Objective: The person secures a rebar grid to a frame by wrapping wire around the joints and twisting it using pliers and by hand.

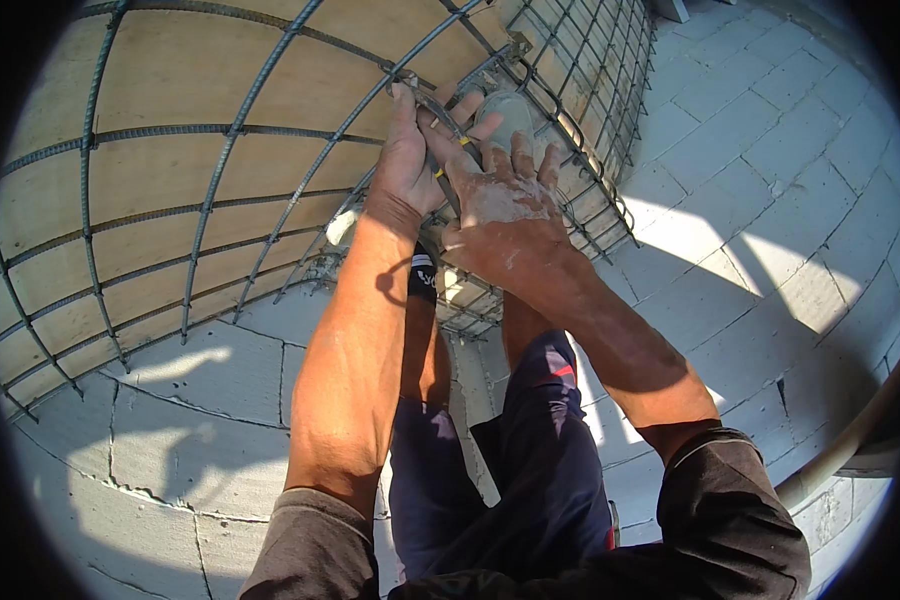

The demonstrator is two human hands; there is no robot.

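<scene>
Dark metal pincers with yellow-marked handles lie between my hands, close to the rebar mesh. My left hand holds them across its palm, thumb pointing up and fingers showing beyond the tool. Palm down, my right hand is spread beside the handles, its fingers apart and its back dusted grey. A dark handle end passes near the right thumb; whether the thumb touches it I cannot tell. The tips of the jaws are hard to make out against the bars.
Behind the mesh stands a plywood panel. A finer steel bar cage rises beyond my right hand. Pale blocks form the floor. My legs are below, close to the cage's foot. A pipe-like piece curves at the right.
</scene>
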